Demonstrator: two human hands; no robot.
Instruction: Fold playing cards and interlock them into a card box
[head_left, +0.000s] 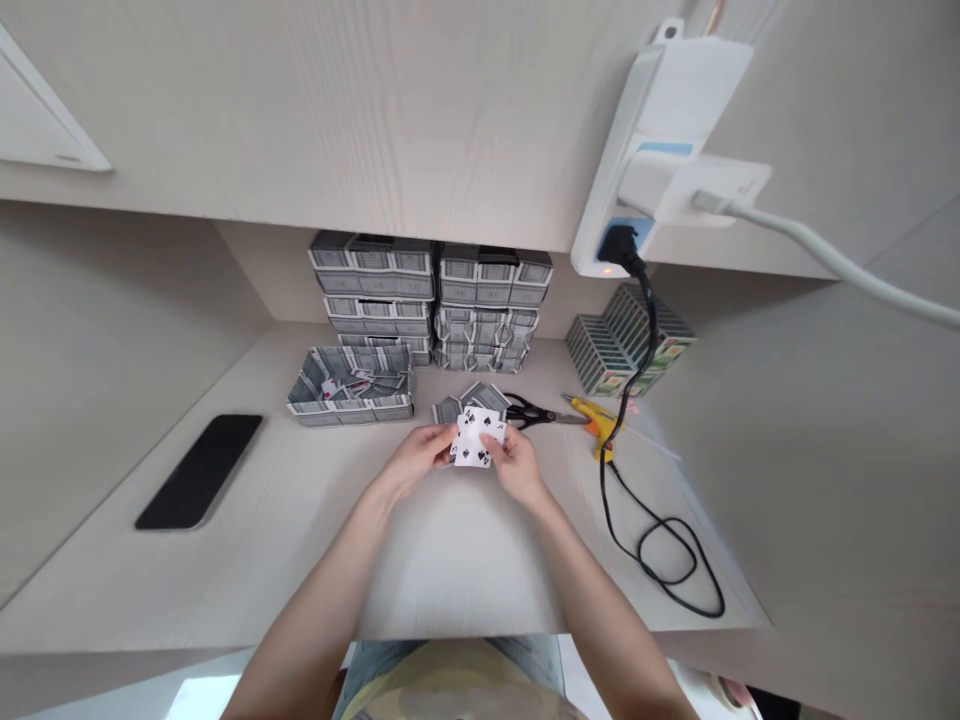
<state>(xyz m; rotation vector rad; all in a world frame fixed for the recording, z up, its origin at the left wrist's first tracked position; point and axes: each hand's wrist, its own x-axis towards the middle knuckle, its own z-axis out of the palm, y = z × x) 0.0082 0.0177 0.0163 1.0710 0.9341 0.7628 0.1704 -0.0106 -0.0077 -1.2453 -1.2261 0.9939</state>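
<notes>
Between my hands I hold playing cards (472,440), with a four of spades facing up at the front. My left hand (421,456) grips their left edge, fingers curled beneath. My right hand (514,462) pinches the right side, its thumb lying on the card face. Just behind the held cards, a loose heap of grey-backed playing cards (486,395) rests on the desk. Black-handled scissors (531,413) lie right of that heap. A box made of folded cards (352,410) stands behind my left hand, with loose cards inside it.
Stacked card boxes (375,270) line the back wall, with a second stack (495,280) beside them. More card packs (630,340) stand at right. A yellow glue gun (598,420) trails a black cord (679,590) up to a power strip (660,130). A phone (201,470) lies left.
</notes>
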